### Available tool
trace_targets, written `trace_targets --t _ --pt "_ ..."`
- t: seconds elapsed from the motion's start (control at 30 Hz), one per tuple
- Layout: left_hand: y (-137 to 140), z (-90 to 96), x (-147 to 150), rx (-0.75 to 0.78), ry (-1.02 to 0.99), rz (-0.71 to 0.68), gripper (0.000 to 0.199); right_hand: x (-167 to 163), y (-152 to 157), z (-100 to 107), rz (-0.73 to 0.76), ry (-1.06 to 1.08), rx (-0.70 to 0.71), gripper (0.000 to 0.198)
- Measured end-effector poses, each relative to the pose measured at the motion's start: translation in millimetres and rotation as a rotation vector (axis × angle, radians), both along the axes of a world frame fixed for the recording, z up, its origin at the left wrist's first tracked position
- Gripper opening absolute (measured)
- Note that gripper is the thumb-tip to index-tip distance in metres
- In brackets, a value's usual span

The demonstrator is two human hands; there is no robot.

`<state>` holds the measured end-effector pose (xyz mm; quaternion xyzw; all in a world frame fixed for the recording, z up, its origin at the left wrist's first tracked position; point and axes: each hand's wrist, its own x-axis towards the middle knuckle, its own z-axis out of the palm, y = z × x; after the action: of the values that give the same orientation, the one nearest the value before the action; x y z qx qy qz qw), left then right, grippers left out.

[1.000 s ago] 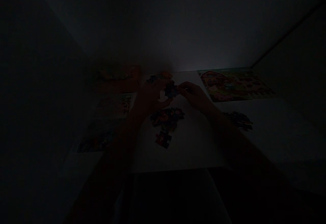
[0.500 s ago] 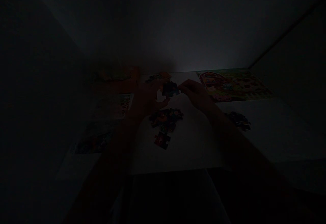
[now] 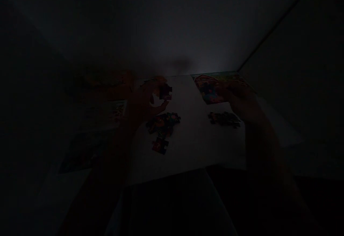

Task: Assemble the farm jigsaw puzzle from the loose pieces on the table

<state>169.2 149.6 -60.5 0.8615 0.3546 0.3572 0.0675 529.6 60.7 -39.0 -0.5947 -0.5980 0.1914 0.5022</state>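
The scene is very dark. My left hand (image 3: pixel 143 101) holds a small cluster of joined puzzle pieces (image 3: pixel 165 92) above the white table (image 3: pixel 193 146). Below it lies a patch of assembled puzzle pieces (image 3: pixel 162 123) and a single loose piece (image 3: pixel 160 145). My right hand (image 3: pixel 239 98) has reached to the right and hovers over the near edge of a farm picture sheet (image 3: pixel 208 85), just above a dark pile of loose pieces (image 3: pixel 224 119). Whether the right hand holds anything is too dim to see.
Other picture sheets lie dimly at the left (image 3: pixel 113 110) and front left (image 3: pixel 77 153). More pieces sit at the table's far edge (image 3: pixel 150 82). A plain wall rises behind the table. The table's near edge runs below the loose piece.
My right hand let go of the held cluster and moved right toward the farm picture and the dark pile. The left hand keeps the cluster. The view shifted to the right.
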Motion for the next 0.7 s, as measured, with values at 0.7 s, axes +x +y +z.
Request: trace_targets --t 0.7 --pt "-21.9 0.9 19.8 0.013 0.014 -0.223 0.072 -87.8 1.5 -31.7 0.354 0.044 -0.269 0.044"
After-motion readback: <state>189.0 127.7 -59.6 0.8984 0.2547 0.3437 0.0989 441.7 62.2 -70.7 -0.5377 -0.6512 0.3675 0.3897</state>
